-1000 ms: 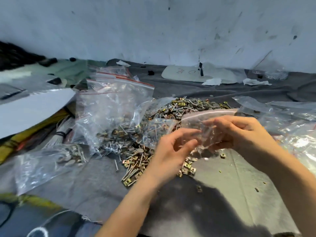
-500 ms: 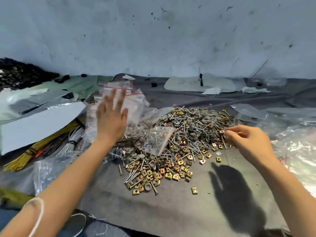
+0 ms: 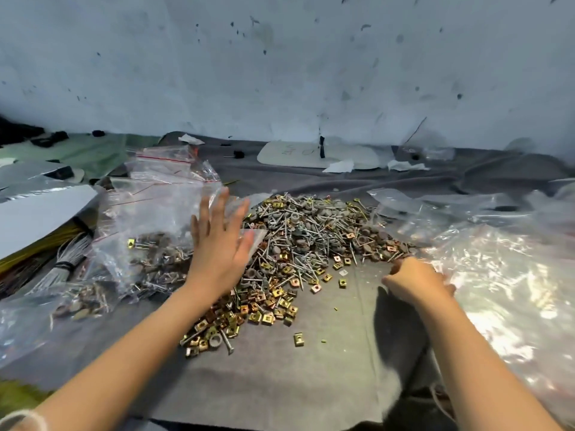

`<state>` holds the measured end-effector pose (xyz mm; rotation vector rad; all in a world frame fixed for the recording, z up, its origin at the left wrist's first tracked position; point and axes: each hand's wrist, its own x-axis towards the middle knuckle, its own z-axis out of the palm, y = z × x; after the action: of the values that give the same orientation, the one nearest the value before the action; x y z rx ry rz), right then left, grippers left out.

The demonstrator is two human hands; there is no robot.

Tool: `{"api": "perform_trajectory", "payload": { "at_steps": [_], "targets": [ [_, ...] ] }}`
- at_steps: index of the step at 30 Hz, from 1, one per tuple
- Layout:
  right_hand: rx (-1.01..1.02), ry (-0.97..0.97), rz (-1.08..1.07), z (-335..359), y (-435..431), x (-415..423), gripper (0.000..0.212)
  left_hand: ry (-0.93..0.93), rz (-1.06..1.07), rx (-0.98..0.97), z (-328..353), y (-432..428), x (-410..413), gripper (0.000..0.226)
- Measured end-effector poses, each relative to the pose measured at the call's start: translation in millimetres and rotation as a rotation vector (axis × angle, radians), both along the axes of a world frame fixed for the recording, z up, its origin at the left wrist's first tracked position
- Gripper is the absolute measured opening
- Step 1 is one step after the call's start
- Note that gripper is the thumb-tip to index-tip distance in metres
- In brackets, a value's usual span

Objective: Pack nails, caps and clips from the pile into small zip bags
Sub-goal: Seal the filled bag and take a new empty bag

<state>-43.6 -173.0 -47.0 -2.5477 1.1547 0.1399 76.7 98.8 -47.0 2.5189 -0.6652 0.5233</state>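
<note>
- I am holding my left hand flat over the left edge of the pile of nails, caps and clips, with the fingers straight and spread.
- The pile is lying on the grey cloth, between the filled zip bags on my left and the loose clear plastic on my right.
- I am curling my right hand at the pile's right edge, against the plastic; I cannot tell whether it is pinching anything.
</note>
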Motion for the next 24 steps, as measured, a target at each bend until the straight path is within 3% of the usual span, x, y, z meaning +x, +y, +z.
{"api": "perform_trajectory", "payload": {
  "at_steps": [2,4,9,10,12,14,18,20,22,24],
  "targets": [
    [0.013,0.005,0.008,5,-1,-3,0.018,0.052,-0.144,-0.067,-4,-27,-29,0.060],
    [0.029,-0.016,-0.033,9,-6,-3,0.024,0.079,-0.252,-0.128,-8,-49,-48,0.057],
    [0.207,0.004,-0.304,14,-15,-7,0.076,0.118,-0.339,-0.262,-16,-80,-58,0.052],
    [0.224,0.045,-0.318,13,-18,-7,0.079,0.122,-0.336,-0.277,-19,-80,-57,0.052],
    [0.212,0.074,-0.286,13,-19,-7,0.061,0.142,-0.344,-0.319,-29,-78,-57,0.049],
    [0.104,-0.020,-0.153,13,-19,-9,0.024,0.185,-0.364,-0.394,-36,-72,-56,0.044],
    [-0.036,-0.140,-0.124,20,-24,-13,0.029,0.169,-0.346,-0.513,-36,-65,-49,0.036],
    [-0.089,-0.274,-0.162,24,-25,-14,0.018,0.150,-0.347,-0.516,-34,-66,-49,0.034],
    [-0.020,-0.531,-0.146,30,-20,-12,0.020,0.148,-0.373,-0.512,-33,-67,-51,0.034],
    [0.248,-0.829,-0.099,38,-4,-10,0.030,0.128,-0.408,-0.520,-32,-68,-53,0.033]
  ]
}}
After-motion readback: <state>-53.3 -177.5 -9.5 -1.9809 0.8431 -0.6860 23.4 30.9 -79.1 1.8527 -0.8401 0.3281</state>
